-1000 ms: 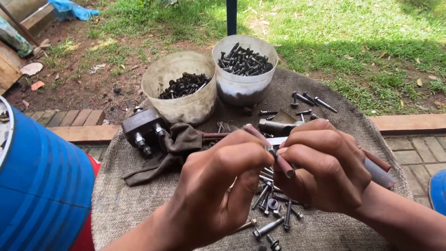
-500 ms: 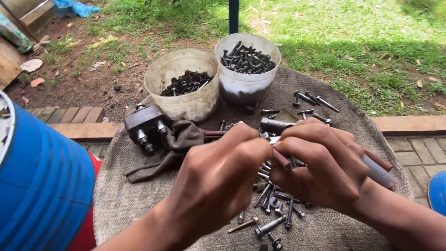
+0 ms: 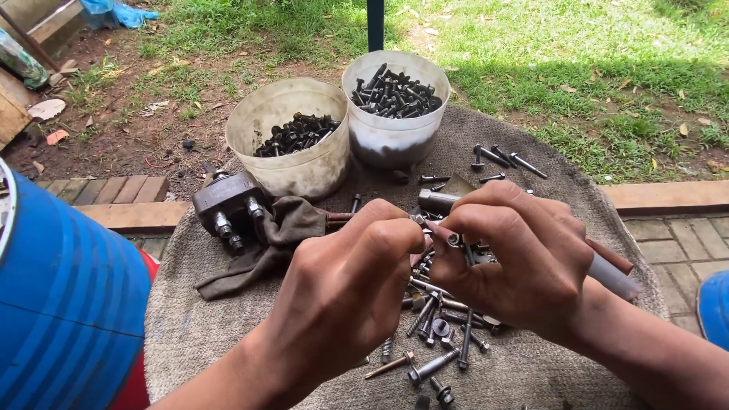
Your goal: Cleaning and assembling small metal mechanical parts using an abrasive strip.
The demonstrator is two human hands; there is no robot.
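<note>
My left hand (image 3: 345, 285) and my right hand (image 3: 516, 254) meet above a pile of loose bolts (image 3: 437, 323) on a sacking-covered round surface (image 3: 205, 326). Between the fingertips of both hands is one small bolt with a nut (image 3: 444, 234). The left fingers pinch one end and the right fingers curl around the other. Behind the hands stand two pale plastic tubs: the left tub (image 3: 288, 140) holds dark nuts, the right tub (image 3: 395, 110) holds dark bolts.
A dark metal block with fittings (image 3: 226, 206) lies on a brown rag (image 3: 277, 235) to the left. A blue drum (image 3: 64, 304) fills the lower left. Several bolts (image 3: 501, 158) lie near the far edge. Brick edging (image 3: 668, 196), grass and a post lie beyond.
Both hands have stayed together over the pile, fingers working the small bolt; the view has tilted slightly so the tubs sit lower in frame.
</note>
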